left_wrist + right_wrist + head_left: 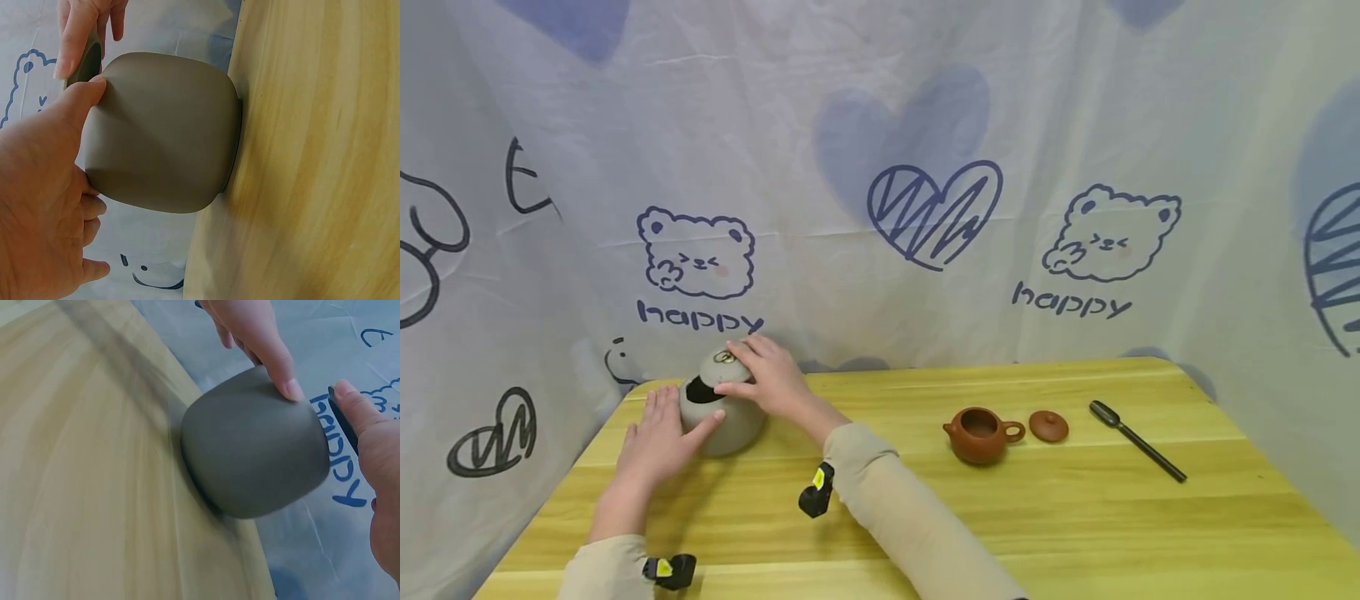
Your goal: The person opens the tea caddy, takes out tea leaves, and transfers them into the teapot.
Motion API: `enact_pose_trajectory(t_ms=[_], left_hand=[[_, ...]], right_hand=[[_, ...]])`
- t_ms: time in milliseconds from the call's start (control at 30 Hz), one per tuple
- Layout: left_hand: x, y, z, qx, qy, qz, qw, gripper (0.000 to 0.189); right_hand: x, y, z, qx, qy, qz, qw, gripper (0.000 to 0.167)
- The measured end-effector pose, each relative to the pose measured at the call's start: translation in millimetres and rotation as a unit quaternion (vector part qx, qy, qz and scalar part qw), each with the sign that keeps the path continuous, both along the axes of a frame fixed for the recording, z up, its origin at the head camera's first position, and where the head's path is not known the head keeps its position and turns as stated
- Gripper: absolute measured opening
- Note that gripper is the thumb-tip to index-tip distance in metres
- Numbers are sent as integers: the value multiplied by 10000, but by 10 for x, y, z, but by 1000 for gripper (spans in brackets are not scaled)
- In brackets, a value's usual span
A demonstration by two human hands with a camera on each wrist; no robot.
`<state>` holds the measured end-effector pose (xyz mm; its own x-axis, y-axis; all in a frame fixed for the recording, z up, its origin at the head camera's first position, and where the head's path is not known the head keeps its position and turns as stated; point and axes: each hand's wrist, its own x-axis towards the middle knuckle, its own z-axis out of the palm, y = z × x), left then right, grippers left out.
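A rounded grey jar (739, 430) stands at the back left of the wooden table, its dark mouth partly uncovered. My left hand (658, 440) grips it from the left, with the thumb across the near side, as the left wrist view also shows on the jar (162, 134). Above the mouth, my right hand (778, 383) holds the jar's grey lid (717, 371), which is tilted and has a small metal ring on top. In the right wrist view the lid (343, 419) shows edge-on, apart from the jar's body. The inside of the jar is too dark to make out.
Right of centre on the table (880, 517) sits a reddish-brown clay teapot (976, 447), uncovered. Its small round lid (1048, 426) lies beside the handle. Farther right is a dark long-handled scoop (1138, 442). A printed cloth (820, 292) hangs behind the table.
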<state>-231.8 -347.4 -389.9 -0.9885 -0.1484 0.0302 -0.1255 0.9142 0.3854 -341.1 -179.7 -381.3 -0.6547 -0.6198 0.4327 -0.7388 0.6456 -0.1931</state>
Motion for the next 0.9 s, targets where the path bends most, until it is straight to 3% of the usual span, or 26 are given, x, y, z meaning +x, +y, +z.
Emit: enact_pose_trajectory(t_ms=[433,600,900], left_hand=[[4,-4,3,42,-27,-20,10000,111],[-5,-21,-3,44,-3,-10,10000,111],[-4,3,-14,73,13,2,10000,111]], right_hand=[[-113,375,-16,-171,8,-69,9998,76],[-190,472,-98,-278,43,-143,9995,73],[-228,596,-247,72,-228,-437,9988,74]])
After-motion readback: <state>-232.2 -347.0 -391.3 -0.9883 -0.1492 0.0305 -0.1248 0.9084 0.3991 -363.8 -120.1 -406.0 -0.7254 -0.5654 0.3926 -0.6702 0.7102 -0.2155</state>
